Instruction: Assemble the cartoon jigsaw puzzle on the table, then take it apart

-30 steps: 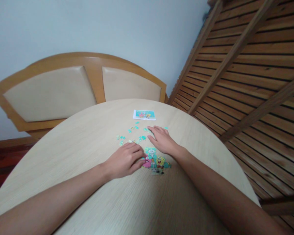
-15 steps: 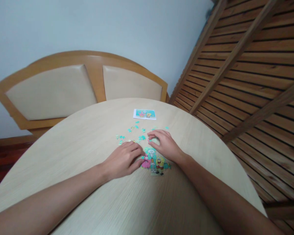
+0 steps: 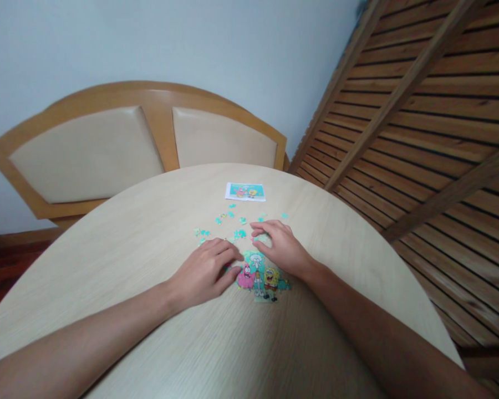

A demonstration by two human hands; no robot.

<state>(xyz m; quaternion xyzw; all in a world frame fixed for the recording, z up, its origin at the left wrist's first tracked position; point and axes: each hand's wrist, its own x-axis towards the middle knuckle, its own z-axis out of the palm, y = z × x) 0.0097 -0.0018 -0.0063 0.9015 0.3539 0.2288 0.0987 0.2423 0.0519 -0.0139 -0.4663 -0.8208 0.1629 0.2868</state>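
Observation:
A partly joined cartoon jigsaw puzzle lies on the table, showing a pink starfish figure, a pale green figure and a yellow sponge figure. My left hand rests at its left edge, fingers bent and thumb apart, with the thumb tip close to the pink figure. A bit of pink shows in the gap under that hand, too small to make out. Above the puzzle's right side hovers my right hand, its thumb and fingers curved and apart. Some pieces lie partly behind its fingertips. Loose teal puzzle pieces are scattered beyond both hands.
Past the loose pieces, a picture card with the same cartoon figures lies flat on the round wooden table. Behind the table is a padded wooden panel against the wall. Wooden slats rise on the right.
My left hand has drawn slightly left, uncovering more of the pink figure. My right hand stays almost where it was. The camera view has shifted a little.

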